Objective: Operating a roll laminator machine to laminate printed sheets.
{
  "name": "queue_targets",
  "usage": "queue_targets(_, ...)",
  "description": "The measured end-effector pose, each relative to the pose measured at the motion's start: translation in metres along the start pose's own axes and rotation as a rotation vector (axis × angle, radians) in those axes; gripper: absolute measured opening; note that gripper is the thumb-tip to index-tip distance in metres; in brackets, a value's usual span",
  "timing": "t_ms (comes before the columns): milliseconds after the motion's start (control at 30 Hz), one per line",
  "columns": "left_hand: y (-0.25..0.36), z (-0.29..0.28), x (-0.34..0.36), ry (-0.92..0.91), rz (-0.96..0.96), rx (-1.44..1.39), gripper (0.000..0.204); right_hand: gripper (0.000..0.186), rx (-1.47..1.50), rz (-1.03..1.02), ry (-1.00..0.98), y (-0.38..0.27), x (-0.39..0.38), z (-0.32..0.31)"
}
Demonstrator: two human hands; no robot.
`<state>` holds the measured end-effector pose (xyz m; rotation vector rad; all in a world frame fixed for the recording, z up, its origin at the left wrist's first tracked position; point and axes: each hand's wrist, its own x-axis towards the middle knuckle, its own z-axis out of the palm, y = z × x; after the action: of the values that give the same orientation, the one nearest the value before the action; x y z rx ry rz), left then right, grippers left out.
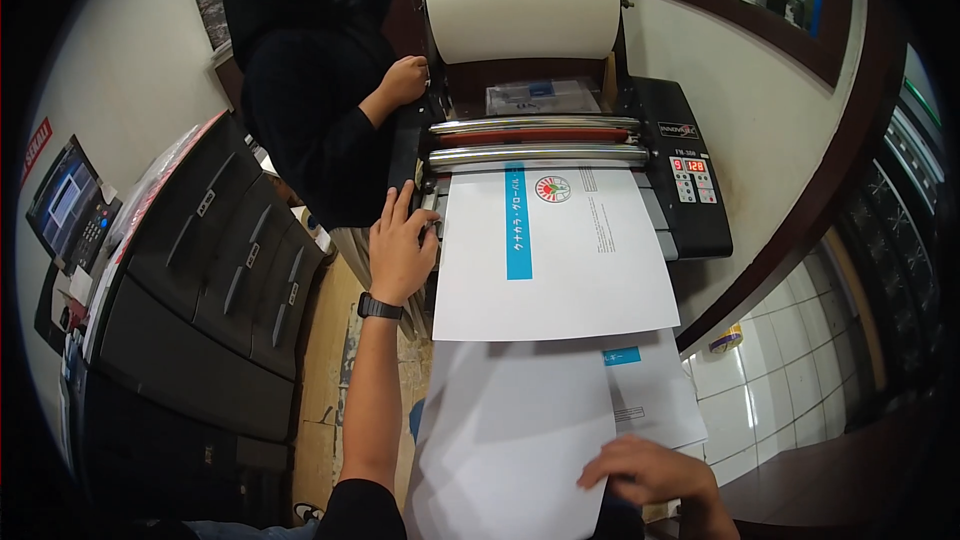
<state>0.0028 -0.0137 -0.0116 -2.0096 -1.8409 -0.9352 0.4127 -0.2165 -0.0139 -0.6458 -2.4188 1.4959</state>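
Note:
A white printed sheet [560, 280] with a blue strip and a round red-and-green emblem has its far edge at the chrome rollers of a roll laminator [685, 230]. My left hand [403, 245], a black watch on its wrist, rests on the machine's left side beside the sheet. Its fingers are spread, and the thumb side is near a small metal part. Below lies a blank white sheet [510, 420], partly over another printed sheet [660, 390]. My right hand [650, 470] is over the right edge of the blank sheet, fingers loosely bent and apart, with nothing visibly gripped.
A large roll of film [522, 2] sits above the rollers. Another person in dark clothes [310, 100] stands at the machine's left, one hand [403, 80] by its side. A dark grey drawer unit [210, 260] fills the left. A small yellow roll [727, 339] lies on the tiled floor.

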Motion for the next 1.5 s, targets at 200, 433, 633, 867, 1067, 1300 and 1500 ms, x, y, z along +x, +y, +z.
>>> queue_targets(200, 0.004, -0.001, 0.001, -0.009, -0.003, 0.013, 0.022, 0.01, 0.372, 0.151, 0.59, 0.078, -0.007, 0.01)
queue_targets(433, 0.001, 0.001, 0.001, -0.008, -0.015, 0.012, 0.021, 0.02, 0.612, 0.379, 1.064, 0.12, 0.002, 0.007)
queue_targets(633, 0.002, 0.0, 0.001, 0.019, -0.004, 0.031, 0.022, 0.018, 0.577, 0.247, 1.175, 0.114, 0.016, -0.019)
queue_targets(867, 0.003, 0.003, 0.0, 0.036, 0.01, 0.018, 0.021, 0.015, 0.454, 0.314, 0.971, 0.119, 0.034, -0.04)
queue_targets(1067, 0.001, 0.005, -0.001, 0.094, 0.013, -0.013, 0.019, 0.019, 0.508, 0.121, 1.151, 0.102, 0.039, -0.057)
queue_targets(1300, -0.001, 0.004, -0.001, 0.031, -0.006, -0.019, 0.019, 0.017, 0.462, 0.016, 1.301, 0.094, 0.051, -0.087)
queue_targets(1500, -0.001, 0.002, 0.0, 0.054, 0.03, -0.084, 0.02, 0.016, 0.407, 0.106, 1.317, 0.106, 0.063, -0.106)
